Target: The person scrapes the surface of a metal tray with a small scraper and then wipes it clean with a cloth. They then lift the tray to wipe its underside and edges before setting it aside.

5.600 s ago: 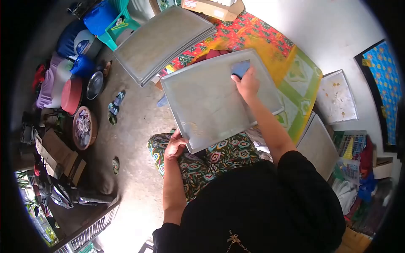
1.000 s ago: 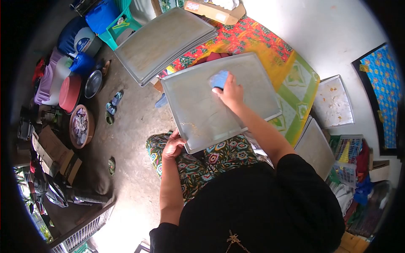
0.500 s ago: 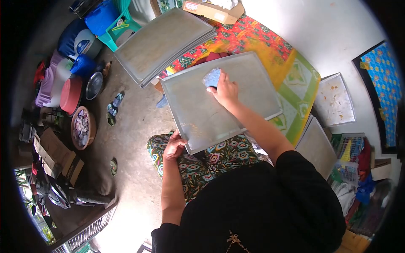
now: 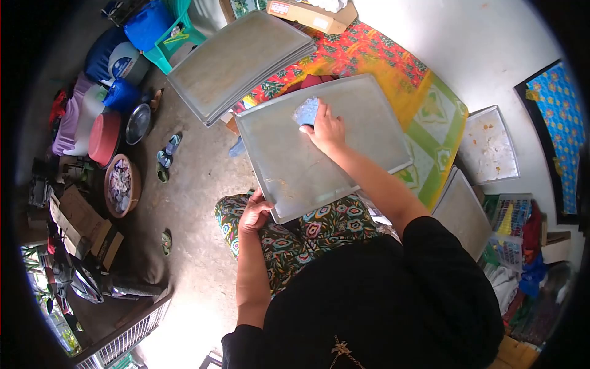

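Note:
A grey metal baking tray lies tilted across my lap, its far side toward the table. My left hand grips the tray's near left corner, thumb on top and the other fingers partly hidden. In my right hand is a pale blue sponge, pressed on the tray's upper middle. Faint brownish marks show on the tray near its lower left corner.
A stack of similar trays rests at the table's left end. A colourful cloth covers the table. More trays lean by the right wall. Slippers, a basin of cloths and a green chair stand left.
My right hand and the sponge have shifted slightly left and up on the tray. My left hand keeps its hold at the corner.

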